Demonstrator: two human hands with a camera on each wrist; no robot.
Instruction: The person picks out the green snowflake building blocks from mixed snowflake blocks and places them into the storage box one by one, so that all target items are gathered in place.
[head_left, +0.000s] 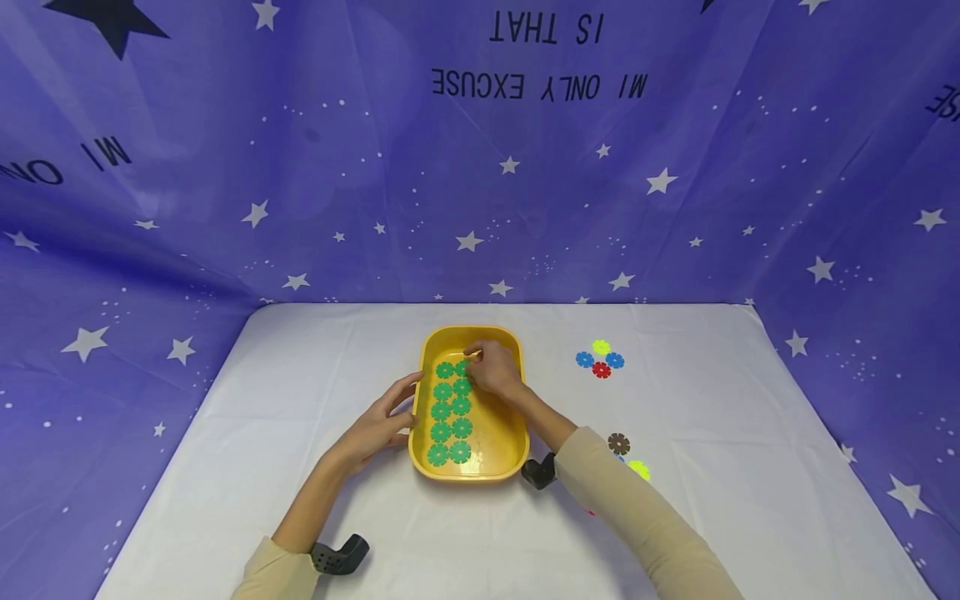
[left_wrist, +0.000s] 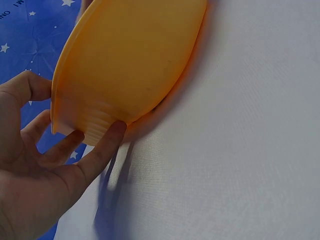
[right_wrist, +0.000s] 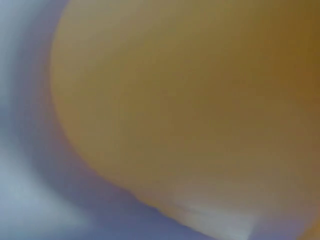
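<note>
A yellow plastic tray (head_left: 491,450) stands on the white table. Inside lie two columns of green notched flower discs (head_left: 441,410). My left hand (head_left: 378,429) is at the tray's left side, its spread fingers touching the outer wall and rim; the left wrist view shows these fingertips against the yellow wall (left_wrist: 130,55). My right hand (head_left: 493,367) reaches over the tray's right side, fingers curled, pinching the green disc (head_left: 462,367) at the far end of the right column. The fingers partly cover that disc. Only the blurred tray wall (right_wrist: 175,110) fills the right wrist view.
Right of the tray lies a cluster of flower discs: yellow (head_left: 602,347), blue (head_left: 584,359) and red (head_left: 602,370). Nearer, a brown disc (head_left: 618,443) and a yellow disc (head_left: 639,470) lie beside my right sleeve (head_left: 637,517), which hides part of that group. A starry purple curtain (head_left: 420,167) surrounds the table.
</note>
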